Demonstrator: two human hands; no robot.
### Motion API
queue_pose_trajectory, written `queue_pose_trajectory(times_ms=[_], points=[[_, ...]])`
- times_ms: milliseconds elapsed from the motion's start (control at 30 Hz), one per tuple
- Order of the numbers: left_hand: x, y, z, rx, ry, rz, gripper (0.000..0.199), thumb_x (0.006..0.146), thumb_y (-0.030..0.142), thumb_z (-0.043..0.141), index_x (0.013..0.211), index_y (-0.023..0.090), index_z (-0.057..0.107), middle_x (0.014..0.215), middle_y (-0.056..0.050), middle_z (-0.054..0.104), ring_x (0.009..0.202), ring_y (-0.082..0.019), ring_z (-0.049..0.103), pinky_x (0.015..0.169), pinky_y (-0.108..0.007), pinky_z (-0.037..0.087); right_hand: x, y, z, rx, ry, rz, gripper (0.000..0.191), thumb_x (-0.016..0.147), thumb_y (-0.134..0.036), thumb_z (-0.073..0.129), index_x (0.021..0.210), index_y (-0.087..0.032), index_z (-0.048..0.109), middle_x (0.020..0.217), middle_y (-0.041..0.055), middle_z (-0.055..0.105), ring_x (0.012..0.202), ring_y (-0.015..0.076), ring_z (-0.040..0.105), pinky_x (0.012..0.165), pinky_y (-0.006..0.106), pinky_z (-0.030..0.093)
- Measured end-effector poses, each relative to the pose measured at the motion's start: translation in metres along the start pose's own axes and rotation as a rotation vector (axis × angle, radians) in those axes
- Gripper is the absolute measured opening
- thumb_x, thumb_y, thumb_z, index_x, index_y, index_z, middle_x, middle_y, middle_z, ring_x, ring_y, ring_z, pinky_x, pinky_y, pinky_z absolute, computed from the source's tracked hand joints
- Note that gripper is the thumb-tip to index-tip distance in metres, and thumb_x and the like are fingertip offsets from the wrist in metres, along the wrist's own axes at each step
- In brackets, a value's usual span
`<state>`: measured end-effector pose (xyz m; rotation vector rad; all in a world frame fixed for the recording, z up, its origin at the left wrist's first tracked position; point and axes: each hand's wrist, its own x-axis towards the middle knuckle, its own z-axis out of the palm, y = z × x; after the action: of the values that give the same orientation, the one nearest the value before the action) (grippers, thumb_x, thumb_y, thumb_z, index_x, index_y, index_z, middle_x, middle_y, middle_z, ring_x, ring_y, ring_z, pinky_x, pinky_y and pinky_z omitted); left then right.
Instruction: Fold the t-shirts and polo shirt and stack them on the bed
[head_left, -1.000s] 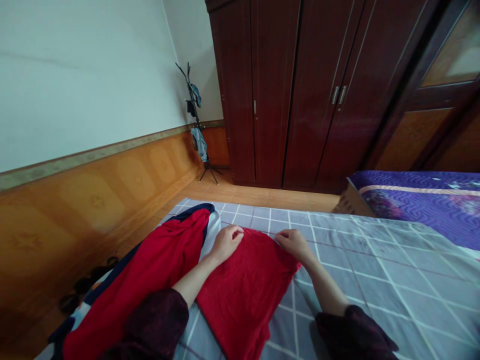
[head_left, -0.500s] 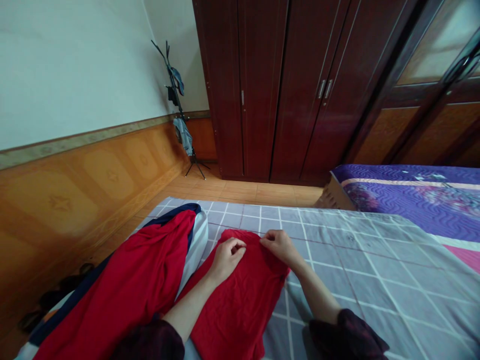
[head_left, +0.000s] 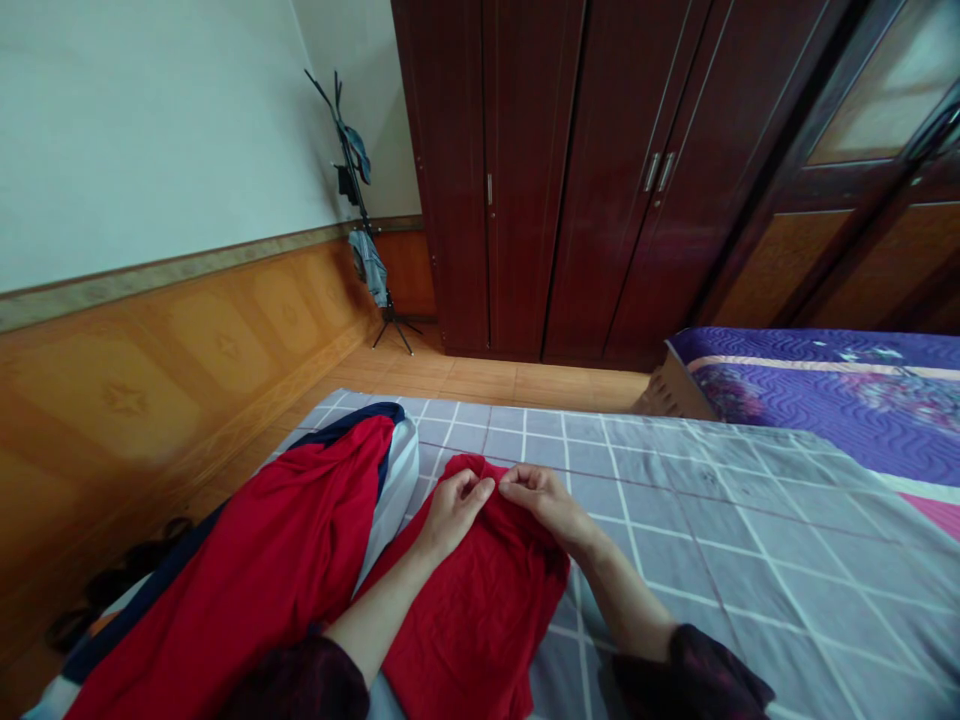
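Observation:
A red cloth garment (head_left: 465,610) lies folded over on the checked bedsheet in front of me; its exact kind does not show. At its far edge, my left hand (head_left: 452,510) pinches the fabric between thumb and fingers. Close beside it, my right hand (head_left: 546,503) also has thumb and fingers closed on the red cloth, the two sets of fingertips almost meeting. The fabric bunches slightly between them. To the left spreads a larger pile of clothes, with a red piece (head_left: 247,560) on top of navy and white cloth.
The grey checked bed (head_left: 712,530) extends to the right. Beyond it stand a dark red wardrobe (head_left: 517,200) and a coat rack (head_left: 352,180) with clothes hanging. A second bed with a purple cover (head_left: 825,390) is at the right. Dark shoes (head_left: 112,590) appear on the left floor.
My right hand has moved left along the garment's far edge, bringing its fingertips close to my left hand. The cloth there has gathered, and its right side has drawn inward.

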<state>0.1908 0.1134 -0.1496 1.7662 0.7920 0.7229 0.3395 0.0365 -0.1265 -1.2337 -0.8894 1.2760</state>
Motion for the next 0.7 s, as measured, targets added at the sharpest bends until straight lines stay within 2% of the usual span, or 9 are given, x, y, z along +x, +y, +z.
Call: queue_pose_trajectory(times_ms=[133,233,333,467,567,700], points=[[0.001,-0.002,0.000,-0.093,0.041,-0.043,0.034,0.081,0.042,0.055,0.060,0.019,0.042,0.058,0.006,0.036,0.056,-0.010,0.036,0.053,-0.022,0.028,-0.001,0.000,0.005,0.060,-0.041,0.019,0.038,0.059,-0.048,0.078,0.068,-0.014,0.060,0.056,-0.0022,0.055,0.047,0.0065,0.042,0.046,0.020,0.030],[0.000,-0.003,-0.001,-0.194,0.079,-0.070,0.032,0.081,0.043,0.055,0.063,0.018,0.046,0.058,0.006,0.040,0.056,-0.010,0.039,0.053,-0.021,0.030,0.000,-0.003,0.004,0.103,0.069,0.042,0.037,0.055,-0.044,0.079,0.065,-0.014,0.060,0.053,-0.0024,0.055,0.046,0.0064,0.041,0.044,0.020,0.029],[-0.001,-0.005,-0.001,-0.308,0.129,-0.097,0.030,0.081,0.045,0.057,0.073,0.017,0.054,0.063,0.004,0.051,0.058,-0.011,0.046,0.055,-0.021,0.035,0.003,-0.004,-0.004,0.133,0.198,0.035,0.033,0.054,-0.041,0.077,0.063,-0.016,0.058,0.051,-0.0035,0.054,0.044,0.0066,0.041,0.044,0.020,0.030],[0.000,-0.003,-0.003,-0.477,0.208,-0.116,0.031,0.080,0.046,0.060,0.086,0.016,0.060,0.077,0.000,0.063,0.070,-0.014,0.058,0.067,-0.024,0.044,0.009,0.002,-0.023,0.149,0.360,0.038,0.026,0.056,-0.038,0.068,0.060,-0.018,0.053,0.045,-0.0061,0.046,0.040,0.0063,0.037,0.041,0.021,0.028],[0.003,0.004,-0.010,-0.589,0.252,-0.119,0.032,0.078,0.046,0.061,0.092,0.017,0.060,0.084,-0.002,0.067,0.077,-0.017,0.062,0.073,-0.027,0.046,0.012,0.008,-0.032,0.136,0.433,0.050,0.023,0.057,-0.038,0.064,0.058,-0.020,0.050,0.044,-0.0061,0.045,0.038,0.0077,0.039,0.040,0.022,0.032],[0.006,0.025,-0.023,-0.877,0.305,-0.158,0.026,0.071,0.038,0.071,0.085,0.018,0.063,0.082,0.000,0.068,0.079,-0.016,0.064,0.076,-0.026,0.048,0.011,0.005,-0.028,0.067,0.406,0.037,0.022,0.060,-0.039,0.062,0.058,-0.019,0.053,0.044,-0.0041,0.049,0.039,0.0096,0.044,0.041,0.022,0.035]])
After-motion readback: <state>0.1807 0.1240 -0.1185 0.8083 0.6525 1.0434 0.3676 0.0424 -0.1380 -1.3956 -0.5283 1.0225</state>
